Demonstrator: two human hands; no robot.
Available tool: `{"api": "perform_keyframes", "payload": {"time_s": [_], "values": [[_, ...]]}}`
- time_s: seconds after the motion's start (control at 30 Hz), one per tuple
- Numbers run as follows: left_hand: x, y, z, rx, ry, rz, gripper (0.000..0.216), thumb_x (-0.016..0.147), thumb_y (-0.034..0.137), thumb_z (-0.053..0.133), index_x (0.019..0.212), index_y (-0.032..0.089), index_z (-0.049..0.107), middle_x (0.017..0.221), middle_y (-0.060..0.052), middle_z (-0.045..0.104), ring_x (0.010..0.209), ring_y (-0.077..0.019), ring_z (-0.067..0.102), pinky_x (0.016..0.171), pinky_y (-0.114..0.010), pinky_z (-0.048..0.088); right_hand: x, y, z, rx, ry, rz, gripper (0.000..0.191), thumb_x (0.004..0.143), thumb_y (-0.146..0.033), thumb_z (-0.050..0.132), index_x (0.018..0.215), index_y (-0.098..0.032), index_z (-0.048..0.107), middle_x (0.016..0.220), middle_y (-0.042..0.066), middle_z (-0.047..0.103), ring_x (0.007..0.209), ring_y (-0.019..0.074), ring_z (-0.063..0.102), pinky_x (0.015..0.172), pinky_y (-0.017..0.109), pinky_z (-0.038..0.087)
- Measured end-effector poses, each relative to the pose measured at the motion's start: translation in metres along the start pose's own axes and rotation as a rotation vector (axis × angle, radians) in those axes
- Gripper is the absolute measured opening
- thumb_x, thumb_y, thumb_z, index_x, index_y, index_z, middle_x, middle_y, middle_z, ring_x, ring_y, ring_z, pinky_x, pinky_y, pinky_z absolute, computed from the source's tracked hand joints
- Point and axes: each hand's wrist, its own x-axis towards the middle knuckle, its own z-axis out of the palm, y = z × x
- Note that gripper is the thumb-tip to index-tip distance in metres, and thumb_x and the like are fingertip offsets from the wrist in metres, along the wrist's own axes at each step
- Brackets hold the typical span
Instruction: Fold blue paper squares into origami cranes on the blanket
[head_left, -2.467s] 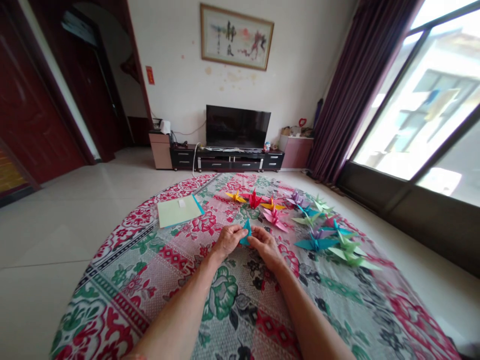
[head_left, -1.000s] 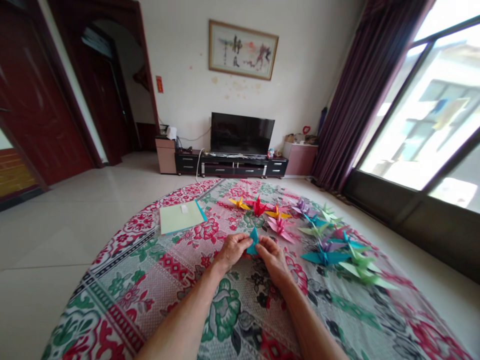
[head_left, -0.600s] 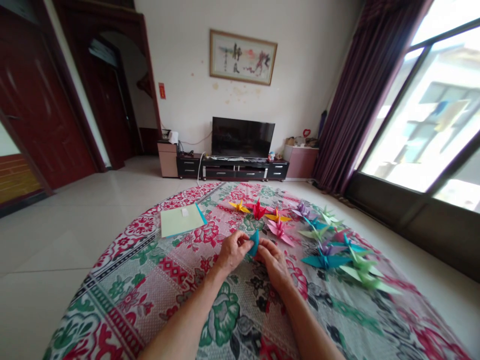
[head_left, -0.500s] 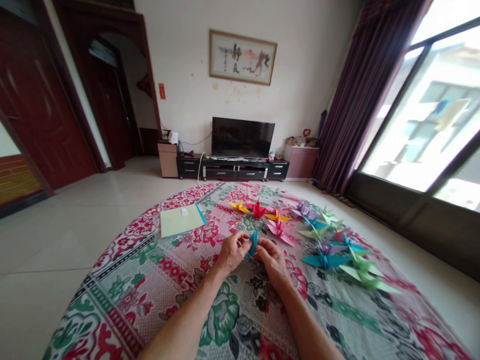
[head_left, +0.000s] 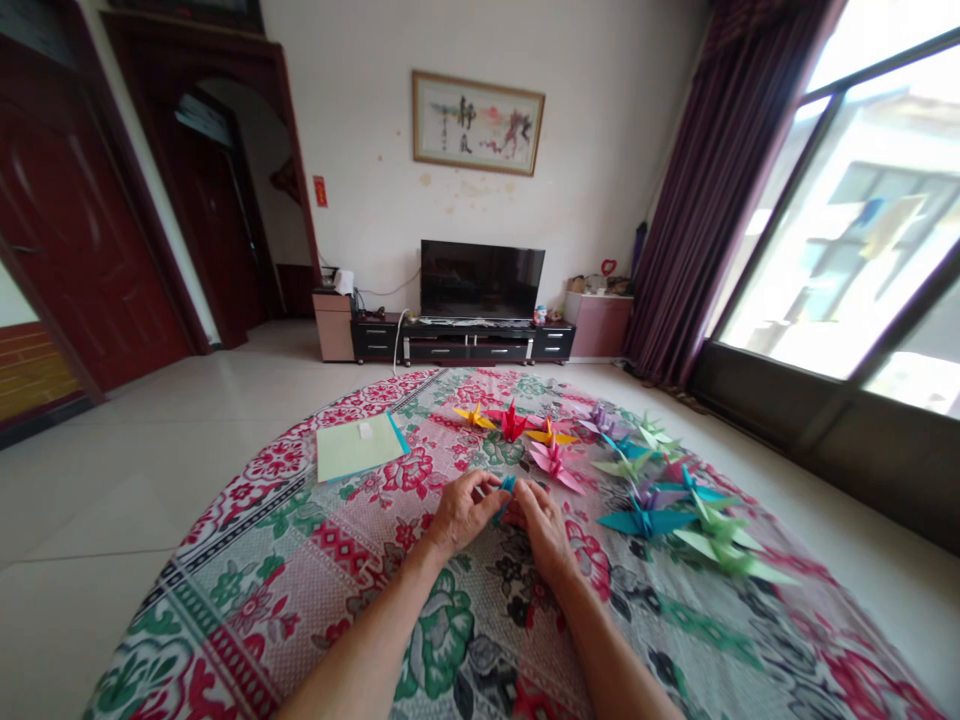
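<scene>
A small piece of folded blue paper is pinched between my two hands over the middle of the table. My left hand grips it from the left with thumb and fingers closed. From the right, my right hand closes on it too, its fingers covering much of the paper. Just beyond my hands lies a pink paper crane. To the right sits a blue paper crane with its wings spread.
Several more folded cranes, among them a red one and a green one, spread over the far and right side of the flowered tablecloth. A stack of square paper with a small white piece lies at the left.
My fingers have closed in over the blue paper, which stood upright and showed more before. My right hand has drawn nearer to the left. The cranes lie as they were.
</scene>
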Motion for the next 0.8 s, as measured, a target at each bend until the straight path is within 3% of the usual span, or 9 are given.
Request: {"api": "perform_keyframes", "payload": {"time_s": [0.57,0.8], "values": [[-0.002,0.002,0.002,0.051,0.021,0.025,0.030,0.078,0.043,0.052,0.088,0.017,0.063,0.079,-0.003,0.066,0.062,-0.0131,0.057,0.059,-0.022,0.043,0.005,0.011,0.002,-0.081,0.035,-0.025,0.038,0.071,-0.057,0.054,0.071,-0.019,0.055,0.059,-0.002,0.053,0.053,0.0137,0.053,0.053,0.026,0.048],[-0.001,0.004,0.001,0.033,0.019,0.021,0.029,0.081,0.041,0.046,0.084,0.017,0.063,0.074,-0.002,0.064,0.068,-0.0141,0.056,0.062,-0.022,0.041,0.006,0.010,0.007,-0.121,0.050,-0.065,0.027,0.070,-0.045,0.059,0.075,-0.019,0.055,0.056,-0.004,0.051,0.047,0.0112,0.049,0.047,0.023,0.042]]}}
